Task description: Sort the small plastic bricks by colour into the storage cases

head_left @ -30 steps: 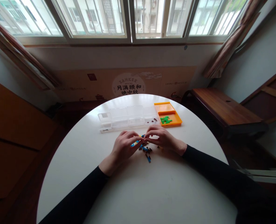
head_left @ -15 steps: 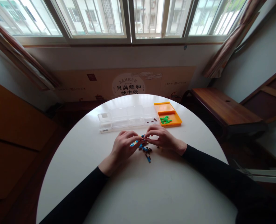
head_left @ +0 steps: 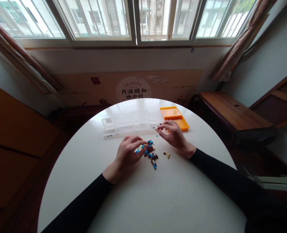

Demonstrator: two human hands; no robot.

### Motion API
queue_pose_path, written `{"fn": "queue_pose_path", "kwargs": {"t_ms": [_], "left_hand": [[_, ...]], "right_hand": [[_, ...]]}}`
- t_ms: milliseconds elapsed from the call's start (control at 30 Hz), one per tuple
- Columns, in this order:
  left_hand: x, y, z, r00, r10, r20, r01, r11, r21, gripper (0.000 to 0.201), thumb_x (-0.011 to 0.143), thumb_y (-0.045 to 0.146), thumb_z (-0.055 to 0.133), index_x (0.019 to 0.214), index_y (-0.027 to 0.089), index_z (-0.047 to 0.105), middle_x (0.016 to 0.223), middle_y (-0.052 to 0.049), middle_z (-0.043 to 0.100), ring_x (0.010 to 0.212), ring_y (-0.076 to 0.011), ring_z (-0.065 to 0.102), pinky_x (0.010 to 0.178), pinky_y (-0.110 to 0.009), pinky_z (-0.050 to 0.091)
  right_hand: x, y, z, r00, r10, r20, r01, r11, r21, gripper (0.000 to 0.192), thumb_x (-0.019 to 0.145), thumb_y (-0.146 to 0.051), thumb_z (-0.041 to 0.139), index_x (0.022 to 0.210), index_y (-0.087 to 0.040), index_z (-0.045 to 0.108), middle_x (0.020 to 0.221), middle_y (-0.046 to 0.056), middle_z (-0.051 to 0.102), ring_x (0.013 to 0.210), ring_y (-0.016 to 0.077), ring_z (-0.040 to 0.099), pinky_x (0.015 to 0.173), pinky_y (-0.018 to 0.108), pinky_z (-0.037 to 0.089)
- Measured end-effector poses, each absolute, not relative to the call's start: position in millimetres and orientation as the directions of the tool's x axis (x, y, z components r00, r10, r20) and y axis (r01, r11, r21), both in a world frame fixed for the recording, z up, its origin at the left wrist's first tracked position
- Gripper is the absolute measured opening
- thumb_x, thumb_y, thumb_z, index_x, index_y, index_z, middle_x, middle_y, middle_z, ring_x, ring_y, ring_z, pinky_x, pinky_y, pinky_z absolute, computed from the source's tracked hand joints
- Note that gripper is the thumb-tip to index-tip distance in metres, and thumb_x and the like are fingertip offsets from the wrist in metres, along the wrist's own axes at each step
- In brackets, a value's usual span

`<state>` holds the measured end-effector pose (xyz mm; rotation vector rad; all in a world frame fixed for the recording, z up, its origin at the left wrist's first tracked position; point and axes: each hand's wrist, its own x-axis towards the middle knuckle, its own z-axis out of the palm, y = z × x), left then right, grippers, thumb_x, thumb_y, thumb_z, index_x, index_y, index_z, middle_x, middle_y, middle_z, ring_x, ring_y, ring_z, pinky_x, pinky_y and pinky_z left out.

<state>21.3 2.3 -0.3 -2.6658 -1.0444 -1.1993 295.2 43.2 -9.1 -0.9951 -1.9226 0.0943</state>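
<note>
A small heap of blue, brown and yellow pieces (head_left: 148, 152) lies in the middle of the round white table (head_left: 143, 194). My left hand (head_left: 128, 154) rests on the heap's left side, fingertips touching the pieces. My right hand (head_left: 174, 136) is lifted toward the right end of the clear compartment box (head_left: 131, 123), its thumb and forefinger pinched on a tiny dark piece (head_left: 157, 128) just above the rightmost compartment. A few brown pieces lie in that compartment. The orange tray (head_left: 174, 114) sits behind my right hand, which hides its front part.
A lone yellow-brown piece (head_left: 167, 155) lies to the right of the heap. A wooden bench (head_left: 233, 113) stands to the right of the table. A printed cardboard panel (head_left: 133, 89) leans under the window behind it.
My right hand has left the heap and moved up and right to the box's right end with a small dark piece. It now covers the tray's green pieces. My left hand stays put.
</note>
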Motion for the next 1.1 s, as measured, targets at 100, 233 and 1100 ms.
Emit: {"fn": "queue_pose_path", "kwargs": {"t_ms": [100, 233, 1100], "left_hand": [[21, 3, -1, 0.481, 0.562, 0.672, 0.590, -0.775, 0.227, 0.010, 0.104, 0.031, 0.074, 0.104, 0.025, 0.082, 0.096, -0.002, 0.081, 0.084, -0.0182, 0.076, 0.087, -0.038, 0.053], [21, 3, -1, 0.485, 0.578, 0.656, 0.599, -0.767, 0.232, 0.010, 0.104, 0.030, 0.073, 0.104, 0.026, 0.082, 0.097, -0.002, 0.081, 0.087, -0.0184, 0.077, 0.088, -0.038, 0.053], [21, 2, -1, 0.533, 0.668, 0.519, 0.644, -0.718, 0.263, 0.016, 0.107, 0.030, 0.067, 0.113, 0.027, 0.082, 0.108, -0.004, 0.079, 0.097, -0.0210, 0.075, 0.094, -0.040, 0.051]], "right_hand": [[308, 58, -15, -0.111, 0.702, 0.703, 0.726, 0.541, -0.425, 0.013, 0.104, -0.031, 0.075, 0.095, -0.023, 0.081, 0.090, 0.005, 0.074, 0.092, 0.0264, 0.068, 0.094, 0.045, 0.052], [319, 69, -24, -0.069, 0.746, 0.663, 0.776, 0.458, -0.434, 0.012, 0.102, -0.032, 0.077, 0.097, -0.024, 0.084, 0.095, 0.006, 0.077, 0.094, 0.0281, 0.069, 0.097, 0.047, 0.051], [287, 36, -17, -0.609, 0.581, 0.540, 0.445, 0.814, -0.374, 0.013, 0.107, -0.023, 0.070, 0.116, -0.026, 0.080, 0.108, 0.007, 0.075, 0.098, 0.0225, 0.069, 0.094, 0.039, 0.056]]}}
